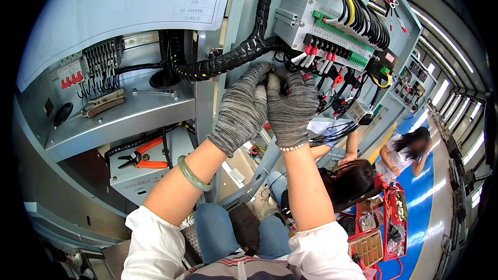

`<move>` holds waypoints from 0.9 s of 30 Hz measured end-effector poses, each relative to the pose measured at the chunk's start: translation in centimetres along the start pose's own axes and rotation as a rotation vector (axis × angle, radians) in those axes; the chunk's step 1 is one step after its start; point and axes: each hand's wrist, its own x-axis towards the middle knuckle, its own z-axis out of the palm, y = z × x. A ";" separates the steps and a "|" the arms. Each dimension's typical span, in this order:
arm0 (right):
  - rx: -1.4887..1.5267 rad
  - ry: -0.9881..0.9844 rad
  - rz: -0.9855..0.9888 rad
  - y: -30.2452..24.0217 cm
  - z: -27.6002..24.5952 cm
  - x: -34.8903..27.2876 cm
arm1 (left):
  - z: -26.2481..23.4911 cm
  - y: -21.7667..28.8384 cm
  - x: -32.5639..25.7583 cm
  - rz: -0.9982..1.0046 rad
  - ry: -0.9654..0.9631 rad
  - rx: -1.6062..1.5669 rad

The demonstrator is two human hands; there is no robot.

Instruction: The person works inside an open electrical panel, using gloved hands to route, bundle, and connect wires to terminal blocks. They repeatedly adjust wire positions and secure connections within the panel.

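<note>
Both my hands wear grey knit gloves and meet in front of an open cabinet door. My left hand (239,110) is closed, its fingertips pinched just below a thick black wrapped wire harness (223,64). Close against it, my right hand (291,111) is closed too, its fingers bent beside loose black wires (340,91). What the fingertips grip is hidden by the gloves. Right above them, a silver control module (296,18) with green terminal blocks is mounted on the door. Red-sleeved wire ends (313,51) plug into its black terminal row.
On the left, a metal shelf (135,111) carries a wrench (154,92) and a tan-handled tool (104,102). Orange-handled wire strippers (142,156) lie on a grey box below. A paper drawing (129,5) hangs upper left. Two people and red tool carts (386,228) are at right.
</note>
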 end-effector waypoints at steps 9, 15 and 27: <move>0.007 -0.085 0.068 0.0 -1.3 0.5 | 0.2 -0.7 0.0 -0.073 -0.036 -0.079; 0.017 -0.032 -0.007 0.1 -0.5 0.1 | 0.0 -0.2 0.0 -0.033 -0.034 -0.046; -0.014 -0.064 0.049 -0.3 -1.3 0.9 | -0.4 -0.4 -0.1 -0.003 -0.052 0.052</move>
